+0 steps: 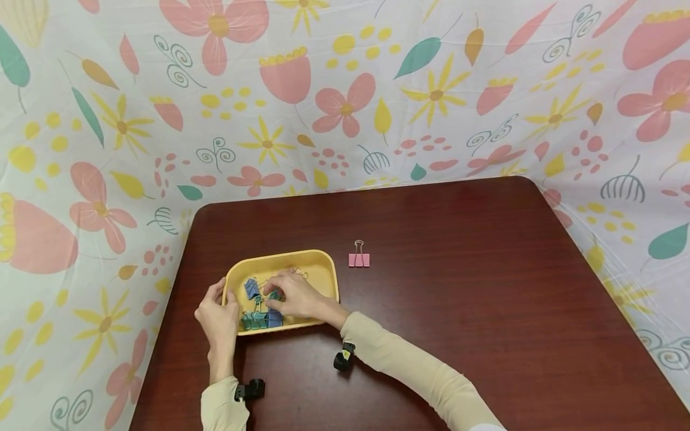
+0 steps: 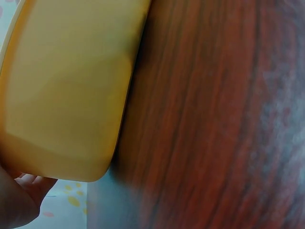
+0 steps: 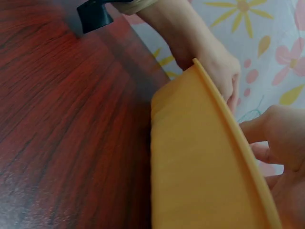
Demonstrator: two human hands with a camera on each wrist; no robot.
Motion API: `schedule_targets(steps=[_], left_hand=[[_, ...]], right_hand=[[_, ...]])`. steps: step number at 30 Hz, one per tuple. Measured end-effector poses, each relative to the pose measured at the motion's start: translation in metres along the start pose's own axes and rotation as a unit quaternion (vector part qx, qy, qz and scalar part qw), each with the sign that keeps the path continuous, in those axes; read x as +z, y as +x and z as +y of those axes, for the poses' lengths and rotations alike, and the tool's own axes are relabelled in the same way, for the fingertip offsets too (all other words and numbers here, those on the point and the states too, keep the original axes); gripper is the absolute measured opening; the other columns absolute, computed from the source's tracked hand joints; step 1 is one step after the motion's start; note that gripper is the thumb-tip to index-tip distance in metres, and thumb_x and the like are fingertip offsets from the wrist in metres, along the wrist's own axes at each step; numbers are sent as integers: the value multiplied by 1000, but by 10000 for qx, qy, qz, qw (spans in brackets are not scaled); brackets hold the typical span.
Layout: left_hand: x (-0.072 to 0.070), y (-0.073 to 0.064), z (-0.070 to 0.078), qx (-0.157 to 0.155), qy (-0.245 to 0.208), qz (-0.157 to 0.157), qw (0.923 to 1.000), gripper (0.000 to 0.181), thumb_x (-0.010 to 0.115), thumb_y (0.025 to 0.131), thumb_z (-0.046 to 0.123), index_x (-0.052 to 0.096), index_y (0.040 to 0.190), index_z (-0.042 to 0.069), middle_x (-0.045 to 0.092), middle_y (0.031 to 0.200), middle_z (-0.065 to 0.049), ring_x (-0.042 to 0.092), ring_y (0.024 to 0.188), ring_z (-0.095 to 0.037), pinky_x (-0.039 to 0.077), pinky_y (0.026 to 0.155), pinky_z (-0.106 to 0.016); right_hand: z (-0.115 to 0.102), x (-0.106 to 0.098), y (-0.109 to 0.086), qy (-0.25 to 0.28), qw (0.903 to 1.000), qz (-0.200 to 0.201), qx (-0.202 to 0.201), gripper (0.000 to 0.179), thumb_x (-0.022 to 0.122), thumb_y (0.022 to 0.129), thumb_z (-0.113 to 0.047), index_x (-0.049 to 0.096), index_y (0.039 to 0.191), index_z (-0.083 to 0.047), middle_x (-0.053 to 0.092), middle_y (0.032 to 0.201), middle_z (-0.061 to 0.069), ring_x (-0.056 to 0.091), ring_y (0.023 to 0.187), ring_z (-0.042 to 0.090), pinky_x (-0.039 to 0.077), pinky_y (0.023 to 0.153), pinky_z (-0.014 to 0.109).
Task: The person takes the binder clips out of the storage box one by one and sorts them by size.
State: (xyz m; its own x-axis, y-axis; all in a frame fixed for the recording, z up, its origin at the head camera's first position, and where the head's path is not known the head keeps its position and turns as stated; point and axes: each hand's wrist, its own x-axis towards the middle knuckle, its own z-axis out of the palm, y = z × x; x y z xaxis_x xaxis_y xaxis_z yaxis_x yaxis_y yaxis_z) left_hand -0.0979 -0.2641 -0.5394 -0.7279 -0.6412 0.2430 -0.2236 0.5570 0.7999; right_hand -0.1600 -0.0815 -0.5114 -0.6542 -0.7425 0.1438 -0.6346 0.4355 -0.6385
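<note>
A shallow yellow tray rests on the table and holds several binder clips. Along its left end, my left hand grips the rim with the thumb on the inner side. My right hand reaches over the near wall into the tray, its fingers bent down among the clips. A blue binder clip lies left of those fingers, and teal binder clips sit in the near left part. Another teal clip is partly covered by the right hand; I cannot tell whether the fingers pinch it. Both wrist views mostly show the tray's outer wall.
A pink binder clip stands on the dark wood table, right of the tray, with its wire handles pointing away. A floral cloth hangs behind and beside the table. Black wrist cameras sit on both sleeves.
</note>
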Motion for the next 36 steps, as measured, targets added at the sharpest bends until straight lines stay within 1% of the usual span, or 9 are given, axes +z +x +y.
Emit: schedule_targets(steps=[3,8,11,14,18,20,25,32,36], left_hand=[[0,-1,-1,-12,2,-5,10000,29,64,95,5,72,122,0,75,113,-22,74,100,-36,53,77,-23],[0,-1,-3,2,-72,-24,10000,29,64,95,4,72,122,0,75,112,-22,74,100,-36,39,71,0],[0,-1,-4,5,-138,-49,9999,29,64,94,3,72,122,0,74,112,-23,73,101,-37,32,70,6],[0,-2,-4,6,-131,-78,9999,30,64,94,3,72,123,1,74,113,-23,73,102,-37,50,75,-9],[0,-2,-4,58,-115,-57,9999,29,64,94,3,72,122,1,75,112,-23,73,100,-37,51,74,-10],[0,-1,-5,72,-142,-53,9999,29,64,94,3,72,122,1,75,111,-22,74,99,-37,39,70,2],[1,0,-4,73,-198,-86,9997,30,64,95,2,72,123,1,74,112,-23,73,99,-38,37,69,2],[3,2,-6,85,-237,-16,9997,28,64,94,4,73,121,0,75,109,-23,74,96,-37,35,68,5],[3,4,-5,85,-186,-16,9998,29,64,95,5,72,122,1,75,110,-22,74,97,-36,47,71,-8]], right_hand=[[3,4,-3,-9,10000,73,57,15,75,90,-15,73,103,-8,73,98,5,62,90,15,47,101,31],[8,9,-5,128,9991,338,217,9,70,92,-6,74,100,-7,74,97,5,66,92,15,47,108,32],[10,11,-5,191,9976,578,338,12,67,92,0,76,95,-8,75,92,3,68,90,13,49,105,32],[12,11,-5,287,9954,810,432,17,66,90,4,78,91,-8,76,89,2,67,85,12,52,90,25],[16,7,-7,409,9925,1042,484,20,64,86,5,78,89,-9,75,89,1,63,78,8,49,71,15],[17,3,-8,477,9908,1147,532,21,64,84,5,78,89,-8,74,89,2,62,74,6,47,65,12],[20,-9,-10,794,9834,1446,756,20,64,79,6,77,87,-7,74,88,4,66,72,10,50,63,13],[24,-27,-10,1223,9721,1846,770,17,66,82,3,77,94,-4,75,87,7,71,76,15,55,69,15],[26,-38,-9,1435,9657,2012,796,21,65,82,4,75,100,-3,76,89,6,72,78,16,56,71,17]])
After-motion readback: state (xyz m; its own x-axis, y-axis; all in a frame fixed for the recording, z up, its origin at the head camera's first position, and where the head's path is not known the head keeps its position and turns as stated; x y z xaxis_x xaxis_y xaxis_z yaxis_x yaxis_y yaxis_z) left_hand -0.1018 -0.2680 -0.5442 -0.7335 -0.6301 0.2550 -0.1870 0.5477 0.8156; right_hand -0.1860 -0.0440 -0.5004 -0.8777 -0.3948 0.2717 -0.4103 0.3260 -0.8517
